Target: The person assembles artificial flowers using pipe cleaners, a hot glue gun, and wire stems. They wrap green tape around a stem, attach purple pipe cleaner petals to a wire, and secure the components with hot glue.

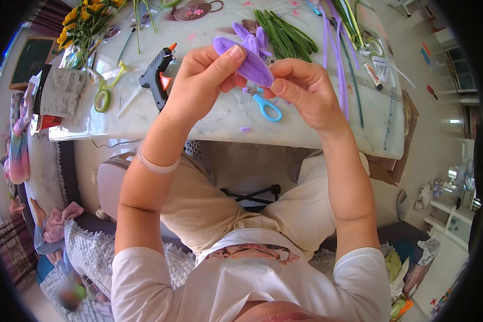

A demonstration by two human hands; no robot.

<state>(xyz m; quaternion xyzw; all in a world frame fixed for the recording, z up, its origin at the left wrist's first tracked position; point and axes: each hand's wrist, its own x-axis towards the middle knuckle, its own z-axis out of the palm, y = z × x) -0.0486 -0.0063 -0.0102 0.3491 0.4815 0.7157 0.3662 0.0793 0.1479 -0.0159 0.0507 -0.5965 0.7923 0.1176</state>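
Scrap of purple fuzz [245, 129] lies close to the near edge of the table [209, 122], about midway along. Just past it, partly hidden by the hands, rest blue-handled scissors [260, 101]. Above them, over the table, the person holds a purple petal [248, 65]. The right hand [310, 88] pinches its near tip between thumb and finger; the left hand [205, 72] grips the far end, thumb on top.

The petal looks very light, soft and bendy, hardly slippery, with a fuzzy nap that pressure could crush; its tips and edges seem the best holds. Its long axis slants, one end toward the far left corner, the other toward the near right.

Beyond are more purple pieces [252, 40], held or lying, it is hard to tell, then green fuzzy stalks [287, 35] toward the far edge.
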